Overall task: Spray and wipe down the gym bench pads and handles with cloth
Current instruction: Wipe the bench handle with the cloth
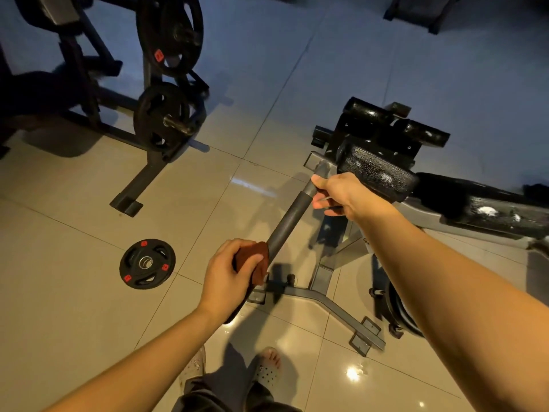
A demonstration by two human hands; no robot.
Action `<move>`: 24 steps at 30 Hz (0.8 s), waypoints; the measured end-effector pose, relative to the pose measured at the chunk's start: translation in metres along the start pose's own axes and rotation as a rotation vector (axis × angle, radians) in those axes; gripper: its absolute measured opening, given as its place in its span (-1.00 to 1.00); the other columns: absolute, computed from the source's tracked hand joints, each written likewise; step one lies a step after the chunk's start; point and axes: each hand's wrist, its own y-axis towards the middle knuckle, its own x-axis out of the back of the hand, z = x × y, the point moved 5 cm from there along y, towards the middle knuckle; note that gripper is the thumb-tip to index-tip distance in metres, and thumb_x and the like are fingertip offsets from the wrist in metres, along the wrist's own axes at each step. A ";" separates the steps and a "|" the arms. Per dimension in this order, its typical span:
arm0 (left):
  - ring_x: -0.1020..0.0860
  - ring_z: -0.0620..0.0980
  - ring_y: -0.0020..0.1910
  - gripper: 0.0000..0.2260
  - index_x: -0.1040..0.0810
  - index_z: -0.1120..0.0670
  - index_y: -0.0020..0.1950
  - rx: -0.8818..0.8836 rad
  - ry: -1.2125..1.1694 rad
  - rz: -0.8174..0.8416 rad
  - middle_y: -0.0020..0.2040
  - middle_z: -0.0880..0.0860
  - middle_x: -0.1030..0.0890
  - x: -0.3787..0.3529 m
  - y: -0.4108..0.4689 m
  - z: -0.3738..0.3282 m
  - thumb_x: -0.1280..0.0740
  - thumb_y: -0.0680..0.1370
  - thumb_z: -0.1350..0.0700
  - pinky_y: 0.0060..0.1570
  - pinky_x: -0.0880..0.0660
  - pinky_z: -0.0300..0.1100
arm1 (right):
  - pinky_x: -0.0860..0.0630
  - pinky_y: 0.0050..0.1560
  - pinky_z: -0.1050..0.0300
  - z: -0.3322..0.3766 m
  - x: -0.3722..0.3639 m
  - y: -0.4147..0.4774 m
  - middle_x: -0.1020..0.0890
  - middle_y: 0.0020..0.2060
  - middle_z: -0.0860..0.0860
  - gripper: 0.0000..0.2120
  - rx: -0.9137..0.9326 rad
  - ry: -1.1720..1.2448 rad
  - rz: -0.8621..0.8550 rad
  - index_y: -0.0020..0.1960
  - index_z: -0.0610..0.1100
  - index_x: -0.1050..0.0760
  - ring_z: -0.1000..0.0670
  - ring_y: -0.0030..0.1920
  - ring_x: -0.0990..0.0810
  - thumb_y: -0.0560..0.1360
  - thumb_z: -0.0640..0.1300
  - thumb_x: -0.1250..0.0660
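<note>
Head camera, inside a gym: a person leans over a bench (421, 211) and works on its dark handle (289, 221), which slants up from near the person's clogs (267, 371) to the machine. The left hand (228, 272) is curled around a brown cloth (252, 255) wrapped over the near end of the handle. The right hand (338, 193) is closed around the far end, thumb on top, and something thin shows under its fingers that cannot be made out. Just beyond the far end of the handle sits a black pad (377, 173) beaded with droplets. To the right of the handle, a long pad (490, 203) carries white patches of what looks like spray. No spray bottle is in view.

The risks, as they look from here:

- **Cloth slipping off:** it is bunched close to the near end of the handle, so a hard pull toward the body could slide it off and send the left hand jerking back.
- **Handle swinging:** if the handle pivots, uneven force from the two hands could swing it.
- **Slick floor:** the wet pads beyond the handle look unwiped, and runoff onto the glossy tiled floor (74, 292) would make it slippery for feet in open clogs.
- **Tripping:** a loose weight plate (147, 263) lies on the floor to the left of the handle, near enough to catch a sidestep.
</note>
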 end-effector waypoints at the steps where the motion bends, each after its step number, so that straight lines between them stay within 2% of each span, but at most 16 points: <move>1: -0.58 -0.17 0.07 -0.86 -0.63 -0.01 0.12 0.025 0.002 -0.033 0.04 -0.12 -0.62 -0.002 0.006 0.002 -0.44 0.58 0.15 0.14 -0.54 -0.21 | -0.57 0.22 -0.16 0.000 0.000 0.000 -0.72 -0.21 -0.10 -0.73 0.000 -0.005 -0.002 0.06 -0.17 -0.58 -0.05 -0.21 -0.70 0.61 0.06 -0.37; 4: -0.59 -0.11 0.11 -0.84 -0.60 -0.04 0.18 0.022 -0.006 -0.096 0.08 -0.07 -0.63 -0.030 0.055 -0.016 -0.40 0.60 0.04 0.16 -0.57 -0.04 | -0.58 0.20 -0.16 0.002 -0.001 -0.001 -0.72 -0.21 -0.10 -0.74 -0.002 -0.019 -0.014 0.02 -0.15 -0.58 -0.04 -0.22 -0.70 0.61 0.07 -0.37; 5: -0.58 -0.07 0.13 -0.80 -0.58 -0.04 0.22 0.012 0.006 -0.124 0.12 -0.05 -0.62 -0.042 0.075 -0.027 -0.38 0.61 0.02 0.16 -0.58 -0.04 | -0.58 0.19 -0.15 0.002 -0.001 -0.002 -0.72 -0.21 -0.11 -0.74 0.000 -0.019 -0.022 0.02 -0.15 -0.57 -0.04 -0.22 -0.70 0.61 0.07 -0.37; 9: -0.50 -0.05 0.19 -0.71 -0.53 0.04 0.37 -0.018 0.047 -0.152 0.23 0.00 -0.53 -0.068 0.105 -0.061 -0.32 0.66 0.02 0.04 -0.40 -0.42 | -0.58 0.14 -0.12 0.005 -0.001 -0.005 -0.72 -0.18 -0.13 -0.70 0.007 -0.022 -0.057 0.08 -0.19 -0.56 -0.03 -0.26 -0.69 0.62 0.07 -0.36; 12: -0.51 -0.14 0.15 -0.71 -0.56 0.00 0.35 -0.093 0.048 -0.022 0.19 -0.04 -0.53 -0.052 0.078 -0.046 -0.35 0.64 -0.01 0.05 -0.44 -0.48 | -0.56 0.13 -0.11 0.005 -0.001 -0.004 -0.72 -0.18 -0.15 -0.71 0.010 -0.023 -0.052 0.07 -0.20 -0.55 -0.02 -0.31 -0.68 0.62 0.05 -0.36; 13: -0.53 -0.16 0.13 -0.74 -0.58 -0.02 0.32 -0.097 0.056 0.002 0.17 -0.06 -0.55 -0.043 0.067 -0.033 -0.36 0.64 0.00 0.08 -0.45 -0.45 | -0.56 0.15 -0.12 0.004 -0.002 -0.003 -0.71 -0.19 -0.15 -0.72 0.011 -0.018 -0.048 0.07 -0.19 -0.55 -0.01 -0.32 -0.67 0.62 0.04 -0.36; 15: -0.58 -0.17 0.08 -0.85 -0.64 -0.02 0.19 0.007 0.040 -0.016 0.07 -0.08 -0.62 -0.021 0.045 -0.004 -0.38 0.63 0.05 0.11 -0.52 -0.32 | -0.55 0.19 -0.15 0.001 -0.004 -0.003 -0.71 -0.19 -0.15 -0.72 0.020 -0.007 -0.048 0.07 -0.20 -0.57 -0.02 -0.30 -0.68 0.63 0.04 -0.35; 18: -0.62 -0.18 -0.05 -0.93 -0.64 -0.01 -0.01 0.179 -0.037 -0.089 -0.10 -0.08 -0.67 -0.014 0.047 0.008 -0.39 0.62 0.14 0.04 -0.57 -0.24 | -0.56 0.23 -0.19 0.001 -0.004 -0.004 -0.74 -0.12 -0.18 -0.69 0.028 -0.001 -0.056 0.10 -0.22 -0.57 -0.03 -0.26 -0.69 0.63 0.04 -0.35; 20: -0.62 -0.11 0.02 -0.94 -0.64 0.00 0.07 0.137 -0.065 -0.111 -0.02 -0.03 -0.66 -0.032 0.071 -0.010 -0.39 0.62 0.11 0.09 -0.58 -0.16 | -0.57 0.22 -0.18 0.003 -0.004 -0.004 -0.74 -0.11 -0.18 -0.70 0.025 -0.015 -0.056 0.09 -0.22 -0.57 -0.02 -0.29 -0.69 0.63 0.04 -0.35; 22: -0.59 -0.02 0.13 -0.81 -0.61 0.01 0.21 0.073 -0.054 -0.133 0.12 0.00 -0.62 -0.057 0.096 -0.036 -0.38 0.62 0.03 0.12 -0.59 -0.12 | -0.57 0.19 -0.16 0.005 -0.003 -0.005 -0.74 -0.15 -0.16 -0.69 0.027 -0.031 -0.062 0.08 -0.21 -0.58 -0.01 -0.31 -0.68 0.62 0.05 -0.36; 24: -0.55 -0.03 0.17 -0.74 -0.57 0.02 0.30 0.035 -0.036 -0.140 0.19 -0.01 -0.56 -0.072 0.105 -0.053 -0.38 0.63 0.00 0.14 -0.58 -0.15 | -0.58 0.16 -0.14 0.006 -0.003 -0.005 -0.74 -0.17 -0.16 -0.67 0.033 -0.038 -0.074 0.11 -0.22 -0.58 -0.01 -0.31 -0.68 0.62 0.06 -0.37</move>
